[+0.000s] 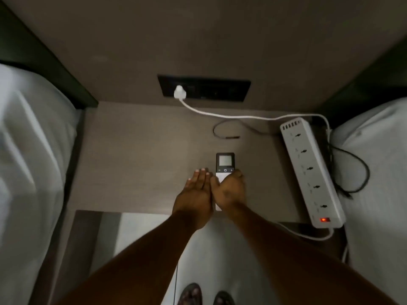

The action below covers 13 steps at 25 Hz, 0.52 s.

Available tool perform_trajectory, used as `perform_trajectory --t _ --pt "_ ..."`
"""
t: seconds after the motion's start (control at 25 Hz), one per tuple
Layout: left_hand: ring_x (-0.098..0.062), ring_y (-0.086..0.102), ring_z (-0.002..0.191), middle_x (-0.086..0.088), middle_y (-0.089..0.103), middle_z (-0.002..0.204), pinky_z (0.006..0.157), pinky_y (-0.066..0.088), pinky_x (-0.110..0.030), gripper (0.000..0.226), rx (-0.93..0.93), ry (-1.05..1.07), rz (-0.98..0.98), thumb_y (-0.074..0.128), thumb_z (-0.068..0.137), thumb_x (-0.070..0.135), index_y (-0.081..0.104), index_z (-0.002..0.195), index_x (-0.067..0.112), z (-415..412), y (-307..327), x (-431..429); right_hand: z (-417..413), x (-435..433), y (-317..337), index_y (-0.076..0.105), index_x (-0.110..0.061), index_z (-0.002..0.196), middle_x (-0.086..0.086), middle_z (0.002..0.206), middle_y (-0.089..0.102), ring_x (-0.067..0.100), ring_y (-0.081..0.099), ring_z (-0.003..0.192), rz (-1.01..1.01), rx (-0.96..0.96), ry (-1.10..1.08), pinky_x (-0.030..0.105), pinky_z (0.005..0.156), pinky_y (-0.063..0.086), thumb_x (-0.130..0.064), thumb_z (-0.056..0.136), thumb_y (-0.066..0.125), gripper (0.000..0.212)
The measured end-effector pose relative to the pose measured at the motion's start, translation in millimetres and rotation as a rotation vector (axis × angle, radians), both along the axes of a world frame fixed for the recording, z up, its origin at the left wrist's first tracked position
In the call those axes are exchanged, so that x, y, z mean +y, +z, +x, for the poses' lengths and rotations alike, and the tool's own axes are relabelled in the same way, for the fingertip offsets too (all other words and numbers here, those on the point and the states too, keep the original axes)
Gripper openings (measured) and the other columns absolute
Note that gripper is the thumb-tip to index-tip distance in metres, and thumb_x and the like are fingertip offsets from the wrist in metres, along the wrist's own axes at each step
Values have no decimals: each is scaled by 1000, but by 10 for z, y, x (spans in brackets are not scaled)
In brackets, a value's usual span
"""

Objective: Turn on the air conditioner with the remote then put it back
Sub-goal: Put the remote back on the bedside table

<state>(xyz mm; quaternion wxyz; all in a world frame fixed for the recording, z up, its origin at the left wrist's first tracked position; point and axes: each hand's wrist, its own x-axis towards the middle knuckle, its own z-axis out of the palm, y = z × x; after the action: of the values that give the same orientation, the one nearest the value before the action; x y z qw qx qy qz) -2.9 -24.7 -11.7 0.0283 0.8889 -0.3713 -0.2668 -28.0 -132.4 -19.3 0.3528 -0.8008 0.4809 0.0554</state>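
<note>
Both hands are down at the remote (224,165) on the worktop (136,155), between the beds. The right hand (231,190) curls over its lower half, likely gripping to lift or set it. The left hand (197,192) lies flat and open just beside it, screen end poking out ahead.

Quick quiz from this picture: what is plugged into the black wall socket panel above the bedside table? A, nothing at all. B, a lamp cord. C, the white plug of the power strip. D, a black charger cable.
C: a white plug sits in the black socket panel, and its white cord runs along the table to the power strip on the right.
</note>
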Motion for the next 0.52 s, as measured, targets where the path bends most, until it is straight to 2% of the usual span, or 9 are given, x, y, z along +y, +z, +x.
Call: perform_trajectory --t 0.12,0.2,0.4,0.52 --pt "-27 -15 145 -14 -12 159 116 -7 -36 68 -25 -3 -27 29 98 31 -8 150 7 -62 -294 62 3 38 -271 40 0 131 19 129 48 33 49 118 -67 80 50 40 98 43 -45 85 61 67" --pt "-28 -14 145 -15 -11 159 116 -6 -37 67 -37 -5 -42 28 99 32 -8 149 7 -56 -372 56 40 45 -351 40 -1 130 18 128 46 33 48 116 -100 103 53 41 99 44 -44 85 61 66" --pt "-27 -17 144 -13 -14 158 115 -7 -37 76 -19 23 -65 37 98 38 -14 147 11 -16 -457 47 116 94 -434 35 -3 135 16 128 42 32 46 116 -169 108 31 43 99 46 -43 82 64 72" --pt "-26 -19 143 -12 -17 158 115 -8 -38 82 -24 25 -60 41 97 42 -18 145 12 -11 -482 60 117 107 -437 25 1 143 19 134 39 33 41 120 -186 126 41 43 102 42 -45 84 60 83"
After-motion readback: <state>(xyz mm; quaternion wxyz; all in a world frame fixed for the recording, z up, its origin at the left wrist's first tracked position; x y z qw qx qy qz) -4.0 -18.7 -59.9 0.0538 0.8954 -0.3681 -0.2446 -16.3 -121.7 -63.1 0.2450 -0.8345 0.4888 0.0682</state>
